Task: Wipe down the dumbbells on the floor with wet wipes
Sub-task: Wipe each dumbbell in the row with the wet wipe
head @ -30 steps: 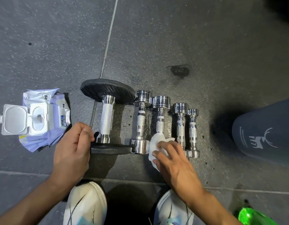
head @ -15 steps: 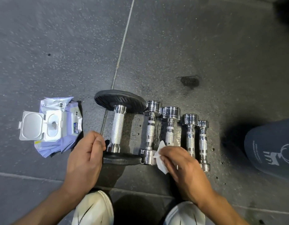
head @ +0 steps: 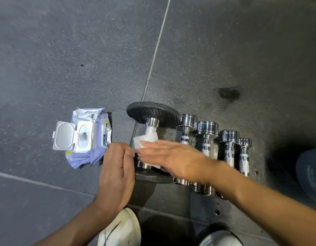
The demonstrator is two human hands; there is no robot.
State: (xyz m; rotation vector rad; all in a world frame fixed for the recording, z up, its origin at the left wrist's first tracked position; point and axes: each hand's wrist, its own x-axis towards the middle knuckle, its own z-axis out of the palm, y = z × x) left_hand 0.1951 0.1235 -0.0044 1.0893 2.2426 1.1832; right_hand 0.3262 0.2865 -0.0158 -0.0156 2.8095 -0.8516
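Right hand's fingers (head: 150, 144) are out straight and pressed together now, flat on the wet wipe (head: 144, 139). Half a second ago that wipe was bunched at the near end of a chrome dumbbell; it's since crossed over to the big dumbbell (head: 153, 112). The wipe sits under those fingertips, draped over the big dumbbell's knurled handle (head: 151, 130), white and a bit crumpled. The right hand (head: 173, 157) is blurry. The left hand (head: 116, 167) is just left of that handle, fingers close together; can't tell if it grips anything. The small chrome dumbbells (head: 207, 128) line up right of the big dumbbell, and the wipes pack (head: 82, 137) lies to its left, lid open.
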